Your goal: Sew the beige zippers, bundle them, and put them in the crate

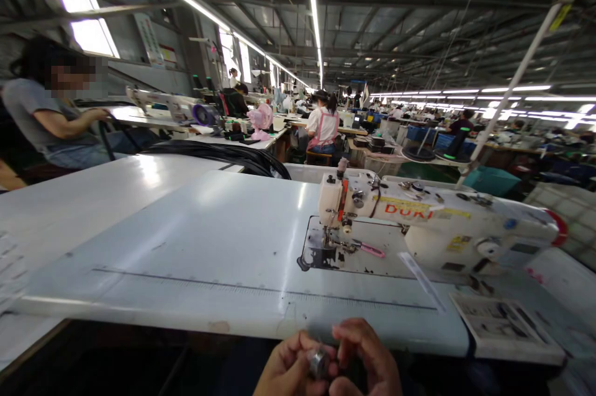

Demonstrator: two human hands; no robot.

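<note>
At the table's front edge, my left hand pinches a small, shiny metal bobbin case between thumb and fingers. My right hand is close beside it on the right, its fingers curved and its thumb apart from them; I make out nothing in it. Beyond the hands stands a white industrial sewing machine with its needle area on the left. Pink-handled tweezers or a similar small tool lie on the machine's bed plate.
The pale blue tabletop has a printed ruler line along its front. A clear strip and a tray of small parts lie at right. Black cords pile up behind. A co-worker sits at left.
</note>
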